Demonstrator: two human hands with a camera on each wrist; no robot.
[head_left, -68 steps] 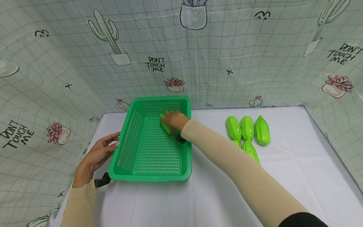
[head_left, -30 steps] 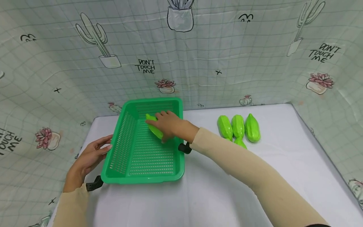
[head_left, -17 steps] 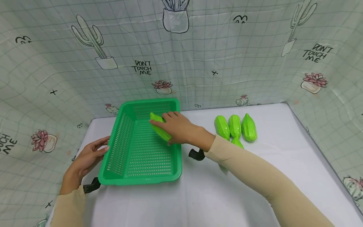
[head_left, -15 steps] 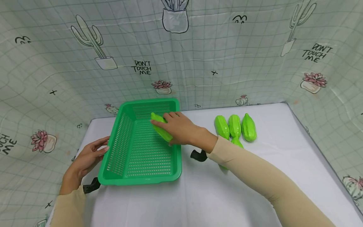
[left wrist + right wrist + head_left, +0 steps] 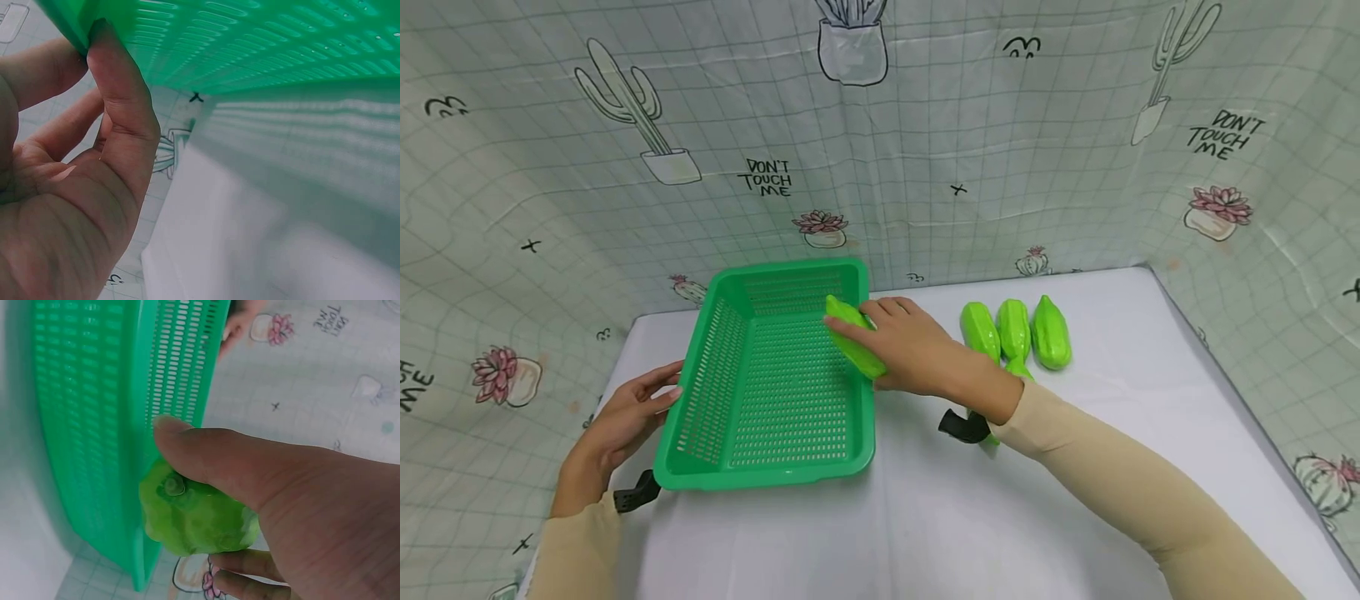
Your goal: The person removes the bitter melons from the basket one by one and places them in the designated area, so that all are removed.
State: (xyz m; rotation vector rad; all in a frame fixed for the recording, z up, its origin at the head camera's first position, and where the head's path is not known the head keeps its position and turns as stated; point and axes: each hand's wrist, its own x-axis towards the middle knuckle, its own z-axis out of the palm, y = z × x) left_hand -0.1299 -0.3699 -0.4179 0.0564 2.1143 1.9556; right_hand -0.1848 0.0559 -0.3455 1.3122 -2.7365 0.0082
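A green plastic basket (image 5: 786,392) with slotted walls stands on the left part of the table. My left hand (image 5: 632,417) pinches its left rim between thumb and finger; the left wrist view shows the fingertips at the basket edge (image 5: 125,25). My right hand (image 5: 921,346) grips a glossy, ribbed green vegetable (image 5: 856,342) over the basket's right rim. Seen from the right wrist, the vegetable (image 5: 194,519) has its stem end facing the camera, with the thumb across one side and fingers on the other.
Right of the basket lie similar green vegetables (image 5: 1015,329), three in a back row and others in front, partly covered by the right forearm. A white cloth covers the table (image 5: 1150,400). Behind it and along both sides hangs a grid-patterned cloth (image 5: 925,150) with cactus drawings.
My right hand has lifted the green vegetable from inside the basket and moved it right, to the right rim. My left hand has stayed at the left rim. The head view has shifted slightly.
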